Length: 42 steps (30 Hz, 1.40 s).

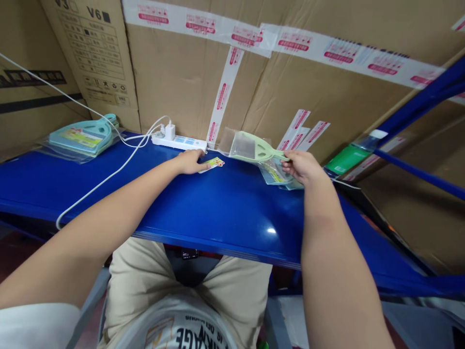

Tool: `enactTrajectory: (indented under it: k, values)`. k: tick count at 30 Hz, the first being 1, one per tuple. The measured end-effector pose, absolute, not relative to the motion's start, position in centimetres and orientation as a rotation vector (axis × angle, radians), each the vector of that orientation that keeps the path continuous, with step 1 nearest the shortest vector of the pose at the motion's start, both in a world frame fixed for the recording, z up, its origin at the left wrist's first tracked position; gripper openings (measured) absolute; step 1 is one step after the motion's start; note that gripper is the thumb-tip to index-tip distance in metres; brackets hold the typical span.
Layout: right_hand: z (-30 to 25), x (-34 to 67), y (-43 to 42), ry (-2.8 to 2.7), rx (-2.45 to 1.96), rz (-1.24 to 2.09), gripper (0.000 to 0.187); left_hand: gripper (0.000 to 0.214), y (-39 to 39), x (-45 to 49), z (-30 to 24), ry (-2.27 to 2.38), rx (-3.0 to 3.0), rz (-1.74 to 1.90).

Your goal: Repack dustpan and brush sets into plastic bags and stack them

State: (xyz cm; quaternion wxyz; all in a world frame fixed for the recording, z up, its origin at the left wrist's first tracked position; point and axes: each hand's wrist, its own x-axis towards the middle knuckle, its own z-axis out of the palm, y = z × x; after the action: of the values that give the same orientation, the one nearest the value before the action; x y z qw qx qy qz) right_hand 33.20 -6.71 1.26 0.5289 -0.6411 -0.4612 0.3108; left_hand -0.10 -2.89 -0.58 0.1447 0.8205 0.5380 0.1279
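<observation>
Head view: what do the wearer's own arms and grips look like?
The left grip and right grip are bare, ungloved hands, no rings or watches visible. Left arm and right arm are bare; a white sleeve shows on the left, none on the right.

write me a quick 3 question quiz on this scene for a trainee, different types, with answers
1. Which item does the right-hand grip hold? A) white cable B) pale-green dustpan C) cardboard box
2. True or false: the white power strip is left of the green-labelled bottle.
3. What small flat item lies at the thumb of the left-hand grip?

Key: 1. B; 2. True; 3. a printed card
</observation>
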Motion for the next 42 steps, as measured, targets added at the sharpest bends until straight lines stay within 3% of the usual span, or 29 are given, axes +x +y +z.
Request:
enactTrajectory:
  k: [3, 11, 18, 23, 28, 33, 38, 42]
  values:
    - [1.3, 32.3, -6.8, -1.093, -1.548, 0.755, 0.021, 0.067, -3.2, 0.8, -0.8, 1.55, 2.396, 0.31]
    - [2.9, 30.3, -8.5, -1.109, -1.64, 0.851, 0.029, 0.058, -2.9, 0.3, -0.5, 1.478, 2.282, 0.356]
    - [2.6, 30.7, -8.3, -1.04, -1.701, 0.8, 0.03, 0.067, -2.7, -0.4, -0.2, 1.453, 2.238, 0.343]
    - [1.9, 31.3, -7.8, -1.057, -1.71, 0.746, 0.016, 0.069, -3.1, -0.6, 0.5, 1.469, 2.262, 0.341]
    - [2.3, 31.0, -8.2, -1.04, -1.732, 0.769, 0.021, 0.051, -3.3, -0.2, 0.7, 1.438, 2.208, 0.337]
    - [2.9, 30.1, -8.7, -1.022, -1.769, 0.816, 0.029, 0.019, -2.5, -1.3, 1.3, 1.565, 1.967, 0.592]
    - [2.4, 29.2, -8.5, -1.131, -1.837, 0.899, 0.026, 0.013, -1.5, -3.2, 1.8, 1.361, 1.509, 1.111]
    - [1.9, 29.0, -8.4, -1.306, -1.851, 0.993, 0.023, 0.022, -1.4, -3.3, 2.2, 1.116, 1.264, 1.125]
